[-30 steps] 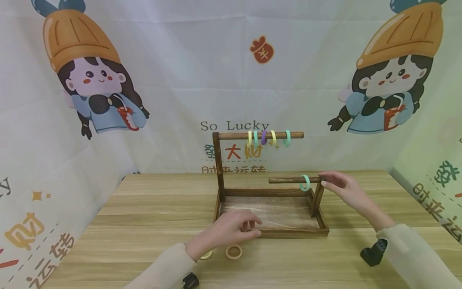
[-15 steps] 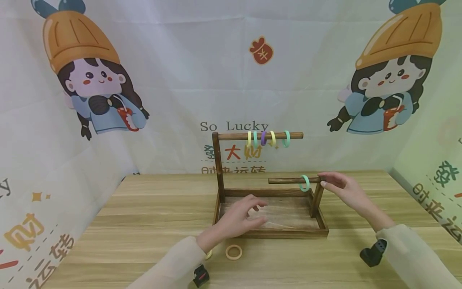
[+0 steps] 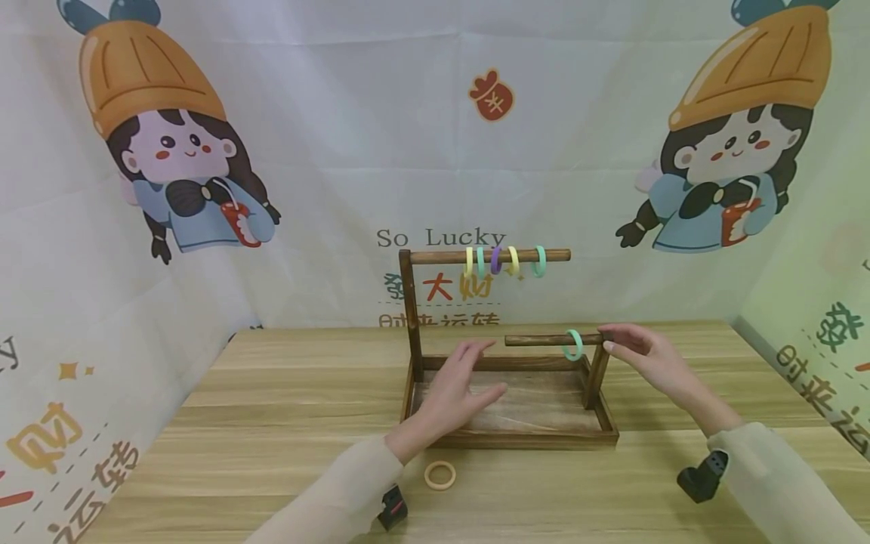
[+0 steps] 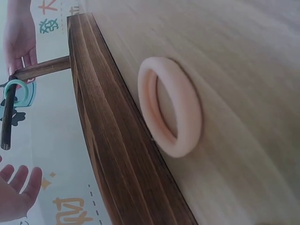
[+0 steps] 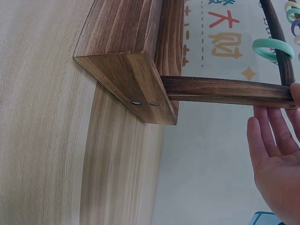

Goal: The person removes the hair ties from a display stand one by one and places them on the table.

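A dark wooden rack (image 3: 537, 438) has a tray base and two horizontal bars on posts. My right hand (image 3: 649, 359) pinches the top of the short post (image 5: 225, 91), thumb on one side and fingers on the other. A mint-green ring (image 3: 575, 355) hangs on the lower bar (image 3: 537, 340), close to that post. My left hand (image 3: 448, 393) holds nothing; its fingers are spread above the tray, just left of the lower bar's free end. On the table in front of the rack lies a peach ring (image 4: 180, 108).
Several yellow, mint and purple rings, a purple ring (image 3: 497, 261) among them, hang on the upper bar (image 3: 435, 257). A tall post (image 3: 411, 317) carries that bar at the left. Behind the wood-grain table (image 3: 285, 393) hangs a printed cloth (image 3: 353, 98).
My left hand has moved up and to the right over the tray, its fingers spreading wider. The left sleeve now covers the yellow ring on the table. The right hand stays put.
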